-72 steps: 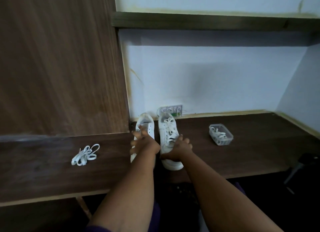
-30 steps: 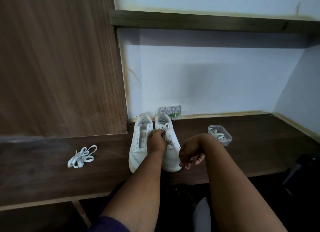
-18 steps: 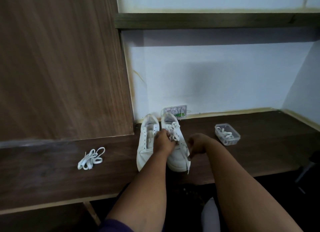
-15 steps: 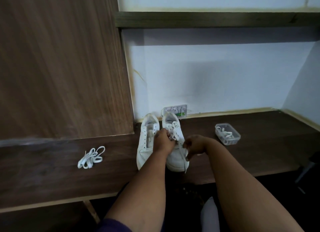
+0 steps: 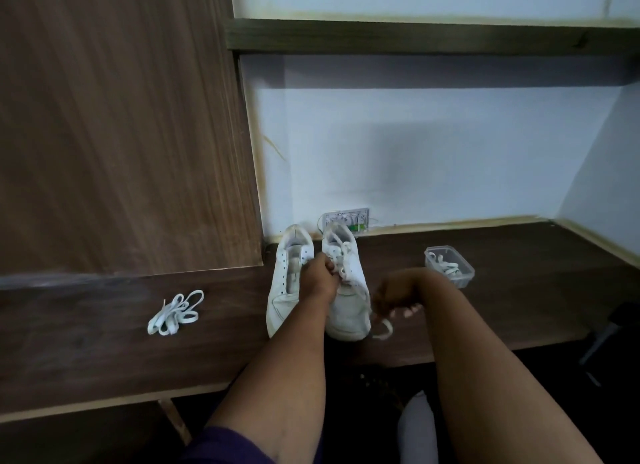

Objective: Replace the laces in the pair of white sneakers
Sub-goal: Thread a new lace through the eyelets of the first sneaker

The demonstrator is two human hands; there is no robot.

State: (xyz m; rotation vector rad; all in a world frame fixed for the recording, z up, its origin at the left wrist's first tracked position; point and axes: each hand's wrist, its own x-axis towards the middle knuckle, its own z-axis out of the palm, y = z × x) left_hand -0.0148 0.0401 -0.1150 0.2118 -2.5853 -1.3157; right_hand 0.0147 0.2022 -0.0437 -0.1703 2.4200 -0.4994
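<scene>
Two white sneakers stand side by side on the dark wooden desk [image 5: 104, 353], toes toward me. The left sneaker [image 5: 287, 283] has bare eyelets and no lace. The right sneaker [image 5: 348, 290] still carries a white lace [image 5: 341, 256]. My left hand [image 5: 320, 280] grips that sneaker at its laced throat. My right hand [image 5: 394, 299] hovers just right of the toe and pinches the free end of the lace [image 5: 381, 328], which loops down onto the desk.
A loose bundle of white lace [image 5: 176, 313] lies on the desk to the left. A small clear plastic box [image 5: 449, 265] holding another lace sits at the right. A wooden panel [image 5: 121, 124], a wall socket [image 5: 346, 218] and an upper shelf [image 5: 429, 36] bound the back.
My hands left the sneakers' toes. The left hand moved onto the right sneaker's laces and stays there. The right hand has drawn the lace end out and down beside the toe.
</scene>
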